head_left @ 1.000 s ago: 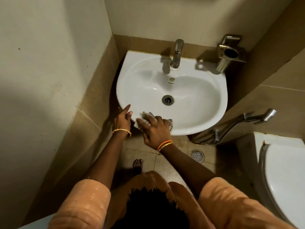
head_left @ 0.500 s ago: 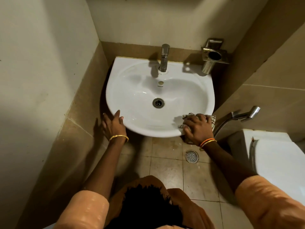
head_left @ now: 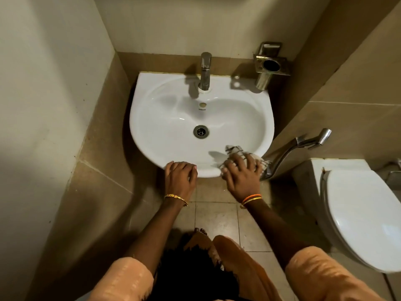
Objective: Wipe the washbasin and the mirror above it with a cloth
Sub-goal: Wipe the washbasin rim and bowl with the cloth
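The right hand [head_left: 242, 170] lay spread over a checked cloth [head_left: 235, 152], its fingers [head_left: 230, 163] straight and pressing the cloth flat against the basin [head_left: 165, 118] at the near right of its front rim. The left hand [head_left: 181, 174] rested on the front rim just beside it, fingers loosely bent over the edge, holding nothing.

The step in hand looked to be the rim and the near slope of the bowl. To do it well, I judged, the palm should keep even pressure so the whole cloth drags, not only the part under the fingertips, and the stroke should follow the curve of the rim round toward the tap [head_left: 205, 70] without skipping the lip that turns under. The left hand did best as a brace where it was, clear of the cloth's path. The cloth bunched toward the bowl side, and folding it flatter would cover more with each pass.

Much could not be seen. The mirror was out of view above the top edge. Most of the cloth was hidden under the hand, so its size and wetness were hard to tell. The underside of the rim, and whether the left fingertips curled beneath it, stayed hidden. How clean the basin already was I could not judge in that dim light.
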